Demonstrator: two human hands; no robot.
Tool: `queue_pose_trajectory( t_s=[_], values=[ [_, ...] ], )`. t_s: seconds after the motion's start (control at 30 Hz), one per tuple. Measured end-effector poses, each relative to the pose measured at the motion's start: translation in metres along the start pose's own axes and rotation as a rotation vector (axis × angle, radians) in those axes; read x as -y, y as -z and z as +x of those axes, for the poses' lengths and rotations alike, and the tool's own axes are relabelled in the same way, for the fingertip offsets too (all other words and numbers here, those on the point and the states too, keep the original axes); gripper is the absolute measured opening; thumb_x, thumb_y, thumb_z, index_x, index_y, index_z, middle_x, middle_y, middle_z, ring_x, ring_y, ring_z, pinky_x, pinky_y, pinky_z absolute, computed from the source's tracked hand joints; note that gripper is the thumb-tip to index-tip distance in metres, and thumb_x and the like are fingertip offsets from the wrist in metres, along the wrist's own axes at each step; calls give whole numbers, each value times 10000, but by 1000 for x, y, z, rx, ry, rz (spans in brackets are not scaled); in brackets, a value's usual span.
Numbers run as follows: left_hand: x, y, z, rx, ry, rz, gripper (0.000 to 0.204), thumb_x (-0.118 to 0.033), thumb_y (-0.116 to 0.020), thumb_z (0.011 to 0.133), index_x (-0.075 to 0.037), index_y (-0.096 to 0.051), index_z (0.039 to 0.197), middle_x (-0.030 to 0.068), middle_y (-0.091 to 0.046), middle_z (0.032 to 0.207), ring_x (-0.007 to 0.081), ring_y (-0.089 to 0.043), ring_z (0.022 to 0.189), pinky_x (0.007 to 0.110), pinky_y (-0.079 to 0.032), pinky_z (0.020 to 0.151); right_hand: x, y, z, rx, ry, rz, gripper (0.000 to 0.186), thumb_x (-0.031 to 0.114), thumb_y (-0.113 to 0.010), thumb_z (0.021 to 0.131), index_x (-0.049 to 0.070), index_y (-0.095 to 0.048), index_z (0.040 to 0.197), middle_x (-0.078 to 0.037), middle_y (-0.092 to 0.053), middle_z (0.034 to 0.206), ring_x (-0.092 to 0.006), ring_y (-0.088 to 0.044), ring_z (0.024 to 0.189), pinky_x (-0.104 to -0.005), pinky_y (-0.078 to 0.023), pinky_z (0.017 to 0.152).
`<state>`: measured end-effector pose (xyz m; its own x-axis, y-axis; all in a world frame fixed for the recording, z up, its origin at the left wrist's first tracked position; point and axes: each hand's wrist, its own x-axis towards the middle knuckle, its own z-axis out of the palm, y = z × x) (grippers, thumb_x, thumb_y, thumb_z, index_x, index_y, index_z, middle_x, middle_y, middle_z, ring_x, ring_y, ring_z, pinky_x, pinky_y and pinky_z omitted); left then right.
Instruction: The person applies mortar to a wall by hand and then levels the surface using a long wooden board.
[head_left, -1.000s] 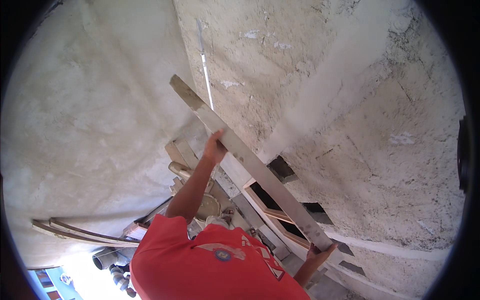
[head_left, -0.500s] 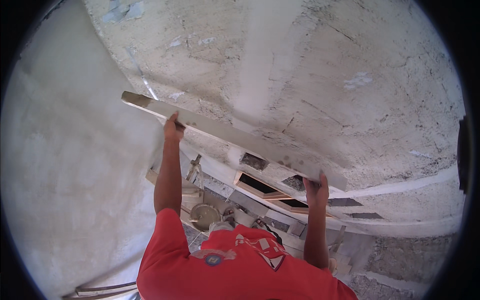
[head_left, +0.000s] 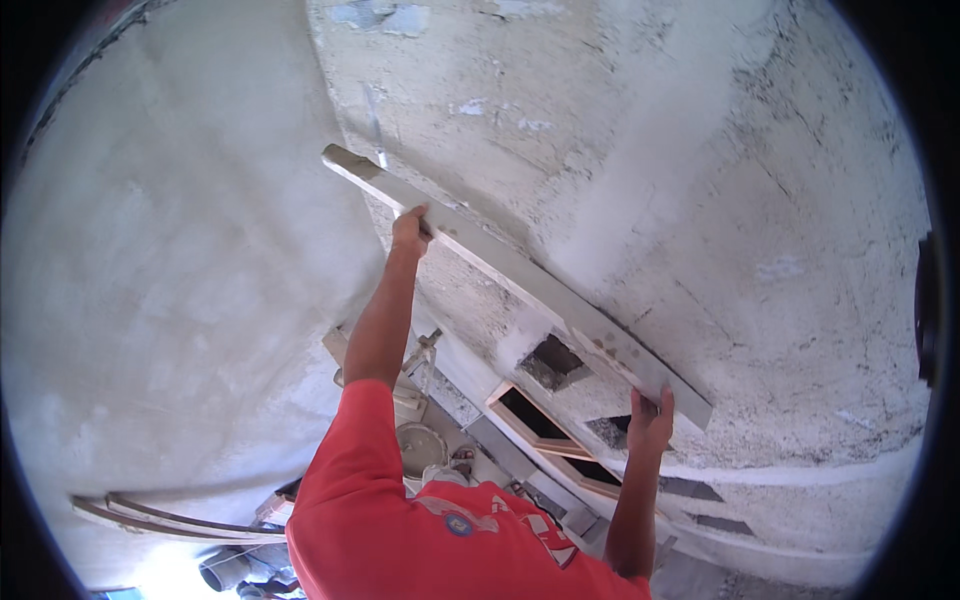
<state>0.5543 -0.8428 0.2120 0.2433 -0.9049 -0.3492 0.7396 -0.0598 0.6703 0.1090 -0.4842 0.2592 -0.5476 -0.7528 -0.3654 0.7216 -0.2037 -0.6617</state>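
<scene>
A long pale straightedge board (head_left: 520, 285) slants down from upper left to lower right, up against or close to a rough plastered wall (head_left: 690, 230). Its upper left end is darker and stained. My left hand (head_left: 410, 230) grips the lower edge near that end, with the fingertips out of sight. Close to the other end, my right hand (head_left: 652, 420) holds the same edge, thumb and fingers around it. Along the middle of the wall runs a smoother, lighter band (head_left: 620, 190). Two dark rectangular holes, one a recess (head_left: 553, 362), sit below the board.
A smoother wall (head_left: 180, 270) meets the rough one in a corner at left. Below are wood-framed openings (head_left: 540, 418), a bucket of greyish mix (head_left: 421, 450) and a wooden trestle-like piece (head_left: 425, 350). Long curved-looking strips (head_left: 180, 522) and a grey pipe (head_left: 224, 572) lie at lower left.
The board tilts more steeply in the picture, its right end lower, and both hands have shifted rightward with it. My view has turned too, showing more of the left wall. Both grips remain.
</scene>
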Motion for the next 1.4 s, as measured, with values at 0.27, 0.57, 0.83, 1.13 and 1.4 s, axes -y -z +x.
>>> queue_pose_trajectory(
  t_s=[0.27,0.57,0.83,1.13,1.4],
  values=[
    [-19,5,17,-12,-29,-16,172,-90,-662,824,-55,-589,975,61,-600,852,211,-601,757,380,-531,607,-20,-17,-10,37,-49,15,343,194,-608,895,24,-521,1180,-126,-592,1101,-233,-604,985,-339,-538,853],
    [-42,23,77,70,-59,-86,156,-67,-629,844,-32,-590,991,72,-600,903,215,-595,820,353,-525,737,-34,-44,-6,170,-137,-12,331,194,-621,892,2,-527,1145,-166,-595,1098,-257,-594,1026,-336,-533,878],
    [-31,6,54,40,-33,-29,302,-97,-590,878,-13,-546,1165,112,-580,1148,251,-563,1070,398,-468,925,-31,-42,-3,129,-69,-79,324,183,-639,879,12,-542,1136,-129,-644,1000,-231,-654,897,-320,-564,784],
    [-31,17,64,60,-71,-90,230,-94,-624,862,-38,-576,1079,78,-607,1007,226,-594,935,369,-506,812,-33,-35,-5,114,-106,-97,378,234,-639,881,-2,-528,1155,-155,-616,1074,-260,-622,970,-328,-542,829],
    [-55,18,47,60,-105,-75,287,-65,-620,858,-19,-545,1132,94,-585,1080,227,-581,992,354,-512,827,-37,-38,0,140,-81,-117,385,257,-621,900,-5,-521,1163,-162,-601,1095,-265,-602,1017,-332,-534,871]
  ],
)
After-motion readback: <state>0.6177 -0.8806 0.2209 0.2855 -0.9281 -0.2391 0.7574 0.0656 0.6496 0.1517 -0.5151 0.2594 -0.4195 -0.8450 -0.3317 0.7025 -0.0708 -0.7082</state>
